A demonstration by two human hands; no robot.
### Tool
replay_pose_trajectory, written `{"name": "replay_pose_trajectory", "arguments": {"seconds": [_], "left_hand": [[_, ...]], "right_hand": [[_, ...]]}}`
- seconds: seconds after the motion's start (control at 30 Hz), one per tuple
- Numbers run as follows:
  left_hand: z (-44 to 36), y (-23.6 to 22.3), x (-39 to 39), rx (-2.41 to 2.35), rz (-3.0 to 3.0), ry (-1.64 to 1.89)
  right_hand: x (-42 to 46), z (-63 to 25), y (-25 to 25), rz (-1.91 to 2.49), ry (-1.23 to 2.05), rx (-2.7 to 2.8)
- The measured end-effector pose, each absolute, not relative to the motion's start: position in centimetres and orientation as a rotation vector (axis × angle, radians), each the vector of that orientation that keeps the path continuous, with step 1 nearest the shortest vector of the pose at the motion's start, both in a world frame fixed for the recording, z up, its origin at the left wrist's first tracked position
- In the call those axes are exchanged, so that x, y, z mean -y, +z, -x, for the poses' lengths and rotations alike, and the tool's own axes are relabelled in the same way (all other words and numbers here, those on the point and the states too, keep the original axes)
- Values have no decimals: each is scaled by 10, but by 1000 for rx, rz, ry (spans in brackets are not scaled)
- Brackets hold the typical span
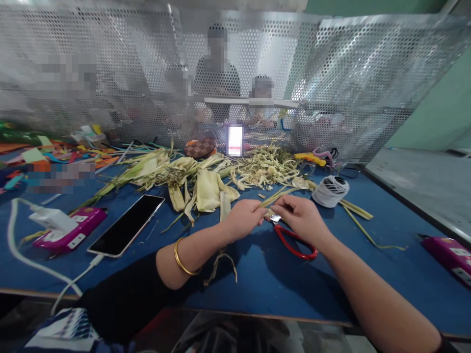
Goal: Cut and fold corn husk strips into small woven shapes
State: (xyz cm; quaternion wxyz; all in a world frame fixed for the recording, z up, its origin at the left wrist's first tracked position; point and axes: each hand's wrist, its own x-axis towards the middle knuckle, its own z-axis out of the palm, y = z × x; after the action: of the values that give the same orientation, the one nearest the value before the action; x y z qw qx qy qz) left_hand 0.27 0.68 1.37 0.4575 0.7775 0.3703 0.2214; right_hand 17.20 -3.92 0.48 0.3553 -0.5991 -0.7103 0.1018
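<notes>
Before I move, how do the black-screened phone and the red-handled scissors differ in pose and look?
The phone lies left of both hands, while the scissors lie by the right hand.
The phone is a plain slab with a cable plugged in; the scissors have looped handles and no cable.
Both rest on the blue table.

Surface of table (235,279), lower half of the frame: smooth, matt blue; scissors (294,242), right of center: glossy red handles, apparently plastic, with shiny metal at the pivot. Phone (127,225), left of center: smooth, glossy black screen; power strip (71,230), lower left: glossy magenta plastic; bangle (180,257), below center: polished, gold-coloured metal. Husks (208,191), center: dry, papery, creased; thread roll (330,191), right: white, matt, fibrous; perforated partition (147,63), across the top: silvery with a dull sheen.
</notes>
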Motion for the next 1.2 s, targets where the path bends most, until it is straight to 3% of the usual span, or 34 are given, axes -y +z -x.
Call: {"name": "replay_pose_trajectory", "arguments": {"seconds": [0.27,0.33,0.47,0.53,0.7,1.2], "left_hand": [[-3,13,-9,-894,-1501,683],[-3,12,-8,-883,-1481,740],[-5,9,-5,-855,-1578,786],[-5,7,-3,-849,-1675,778],[-6,7,-2,-853,-1868,757],[-7,6,-3,-922,-1689,652]], "right_hand": [[49,-172,16,1327,-361,1613],[50,-168,15,1360,-121,1530],[43,-156,6,1364,754,1238],[39,-152,0,1284,935,1071],[36,-147,-6,1196,976,902],[37,-154,2,1183,855,793]]}}
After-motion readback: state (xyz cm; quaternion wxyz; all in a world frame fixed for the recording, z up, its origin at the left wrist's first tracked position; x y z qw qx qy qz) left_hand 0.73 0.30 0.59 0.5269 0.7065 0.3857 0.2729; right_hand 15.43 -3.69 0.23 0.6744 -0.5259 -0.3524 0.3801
